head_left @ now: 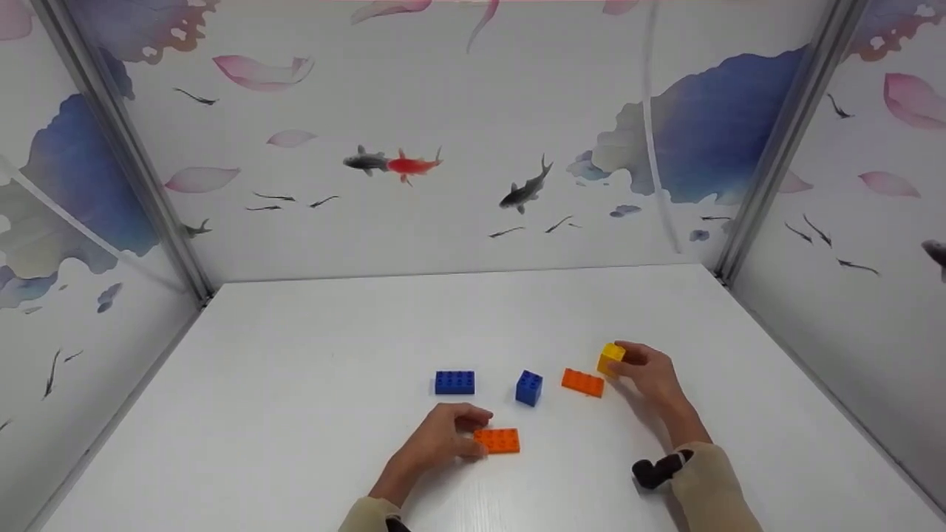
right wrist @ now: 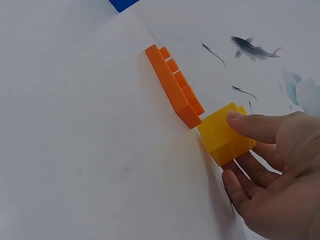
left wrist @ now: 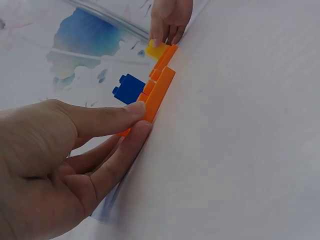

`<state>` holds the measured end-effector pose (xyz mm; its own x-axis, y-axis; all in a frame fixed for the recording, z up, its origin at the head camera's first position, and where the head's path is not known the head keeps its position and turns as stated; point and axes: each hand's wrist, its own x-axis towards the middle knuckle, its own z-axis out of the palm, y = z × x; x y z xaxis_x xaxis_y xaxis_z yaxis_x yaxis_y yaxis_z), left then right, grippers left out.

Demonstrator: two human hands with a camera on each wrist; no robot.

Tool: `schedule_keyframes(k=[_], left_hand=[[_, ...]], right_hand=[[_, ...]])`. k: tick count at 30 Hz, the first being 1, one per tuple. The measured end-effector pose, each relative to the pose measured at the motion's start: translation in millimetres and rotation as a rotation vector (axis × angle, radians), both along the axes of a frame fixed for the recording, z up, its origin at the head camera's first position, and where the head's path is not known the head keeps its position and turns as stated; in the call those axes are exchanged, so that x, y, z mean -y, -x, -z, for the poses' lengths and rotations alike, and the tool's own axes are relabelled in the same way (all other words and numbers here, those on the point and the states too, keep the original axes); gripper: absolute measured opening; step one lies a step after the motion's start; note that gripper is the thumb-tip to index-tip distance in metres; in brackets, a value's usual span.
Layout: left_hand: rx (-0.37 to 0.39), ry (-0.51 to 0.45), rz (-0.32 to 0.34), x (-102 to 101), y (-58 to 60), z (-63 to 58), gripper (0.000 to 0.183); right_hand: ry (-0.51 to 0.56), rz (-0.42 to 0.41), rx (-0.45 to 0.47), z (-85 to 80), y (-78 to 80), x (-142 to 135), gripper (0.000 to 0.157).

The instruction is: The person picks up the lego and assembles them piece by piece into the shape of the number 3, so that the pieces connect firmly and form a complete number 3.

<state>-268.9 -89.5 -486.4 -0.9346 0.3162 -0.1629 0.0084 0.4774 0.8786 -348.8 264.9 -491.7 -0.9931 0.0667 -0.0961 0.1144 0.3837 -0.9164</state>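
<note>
My left hand (head_left: 442, 436) pinches the left end of a flat orange building brick (head_left: 501, 441) low on the white table. The left wrist view shows thumb and fingers on that brick's end (left wrist: 159, 95). Farther right, my right hand (head_left: 650, 373) grips a small yellow brick (head_left: 610, 359) between thumb and fingers, studs up. Just left of it lies a second flat orange brick (head_left: 582, 383); in the right wrist view its near end (right wrist: 187, 112) comes right up to the yellow brick (right wrist: 225, 132).
A small blue brick (head_left: 528, 389) stands between the two orange ones. To its left sits a longer blue brick (head_left: 454, 383), beyond my left hand. Printed panels (head_left: 458, 244) with fish and petals enclose the white table (head_left: 295, 414) at the back and sides.
</note>
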Motion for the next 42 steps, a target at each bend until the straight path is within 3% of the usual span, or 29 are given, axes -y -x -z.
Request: schedule_keyframes(k=[14,30,42], left_hand=[[0.011,0.037,-0.021,-2.0,-1.0,-0.7,0.038],[0.019,0.079,-0.026,-1.6,-2.7,-6.1,0.032],[0.007,0.061,-0.010,-0.3,-1.1,-4.1,0.030]], right_hand=[[0.040,0.001,-0.009,-25.3,-1.0,14.9,0.056],[0.005,-0.087,-0.151,-71.0,-22.5,44.5,0.053],[-0.027,-0.171,-0.192,-86.8,-40.4,72.2,0.052]])
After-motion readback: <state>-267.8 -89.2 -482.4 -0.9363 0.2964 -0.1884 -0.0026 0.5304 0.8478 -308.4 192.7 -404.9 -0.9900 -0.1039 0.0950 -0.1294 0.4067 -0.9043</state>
